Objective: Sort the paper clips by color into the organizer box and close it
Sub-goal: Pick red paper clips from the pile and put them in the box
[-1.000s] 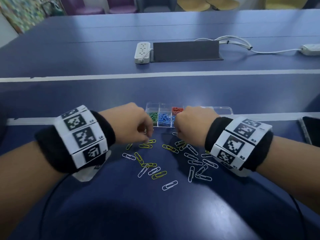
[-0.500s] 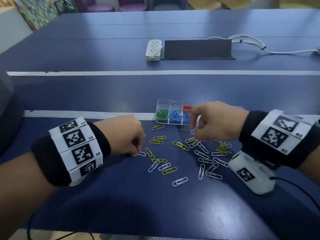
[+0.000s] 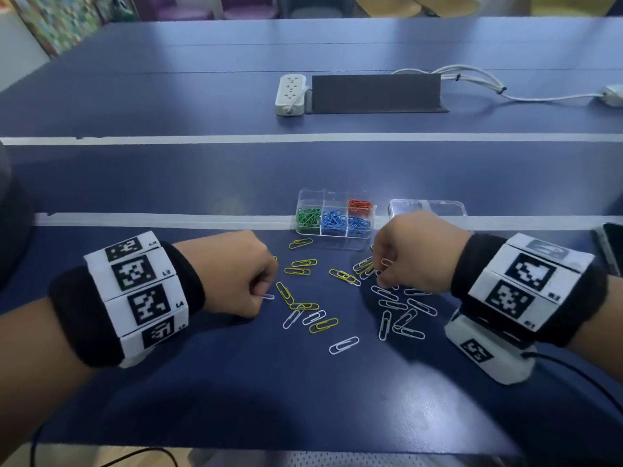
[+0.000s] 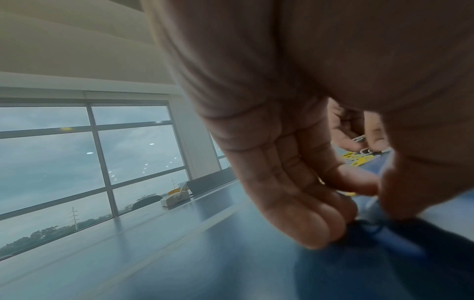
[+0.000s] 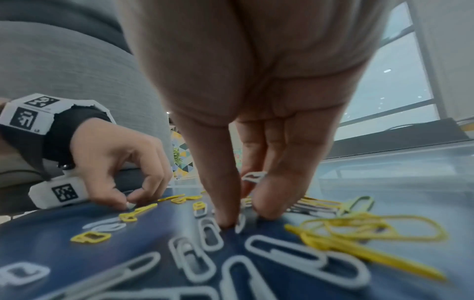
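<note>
The clear organizer box [image 3: 309, 196] stands open beyond the hands, with green [image 3: 308, 217], blue [image 3: 337, 221] and red clips [image 3: 360, 205] in its compartments and its lid [image 3: 428, 207] lying to the right. Loose yellow clips [image 3: 301, 272] and white clips [image 3: 406, 313] are scattered on the blue table. My left hand [image 3: 262, 294] pinches a white clip [image 3: 268, 297] against the table at the pile's left edge. My right hand [image 3: 382, 277] holds a white clip [image 5: 254, 175] in its curled fingers while its thumb and a fingertip press at another white clip [image 5: 239, 220].
A white power strip [image 3: 291, 93], a dark cable flap [image 3: 376, 92] and white cables [image 3: 472, 79] lie at the back of the table. A phone [image 3: 611, 246] sits at the right edge. The table's front edge runs close below my forearms.
Both hands have drawn back from the box. The left hand went to a white clip at the left; the right hand dropped from beside the box onto the white clips.
</note>
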Action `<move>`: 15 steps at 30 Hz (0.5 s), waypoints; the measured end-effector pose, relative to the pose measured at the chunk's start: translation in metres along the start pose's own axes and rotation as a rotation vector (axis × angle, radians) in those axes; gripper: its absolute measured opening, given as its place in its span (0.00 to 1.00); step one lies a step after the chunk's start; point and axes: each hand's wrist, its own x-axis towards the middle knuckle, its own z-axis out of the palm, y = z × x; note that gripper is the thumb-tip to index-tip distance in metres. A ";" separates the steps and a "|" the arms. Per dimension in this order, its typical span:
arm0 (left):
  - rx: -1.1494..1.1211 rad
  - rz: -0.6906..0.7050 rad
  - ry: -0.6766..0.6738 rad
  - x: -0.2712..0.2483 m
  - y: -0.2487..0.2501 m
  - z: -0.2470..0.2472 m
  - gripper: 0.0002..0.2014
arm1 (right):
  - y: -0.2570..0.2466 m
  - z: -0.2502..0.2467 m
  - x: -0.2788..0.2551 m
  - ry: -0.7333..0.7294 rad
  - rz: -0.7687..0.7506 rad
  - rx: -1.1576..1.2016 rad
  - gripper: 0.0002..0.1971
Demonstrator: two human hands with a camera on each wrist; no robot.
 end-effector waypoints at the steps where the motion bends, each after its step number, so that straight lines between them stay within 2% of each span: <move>1: 0.001 0.000 0.001 0.000 0.001 0.001 0.08 | -0.002 0.001 0.001 -0.001 -0.021 -0.015 0.05; 4: -0.046 0.021 0.040 -0.002 0.003 0.003 0.03 | -0.004 0.000 0.001 -0.025 -0.051 -0.025 0.07; 7: -0.215 0.051 0.073 -0.006 0.005 0.004 0.11 | -0.003 -0.005 -0.001 -0.062 -0.037 0.056 0.08; 9: -0.267 0.089 0.074 -0.007 0.009 0.005 0.13 | -0.001 -0.009 -0.003 -0.098 -0.014 0.148 0.08; 13: -0.247 0.047 0.073 -0.004 0.016 0.008 0.05 | 0.002 -0.008 -0.008 -0.084 -0.032 0.117 0.09; 15: -0.220 0.014 0.100 -0.003 0.021 0.010 0.06 | 0.000 -0.005 -0.010 -0.072 -0.045 0.062 0.08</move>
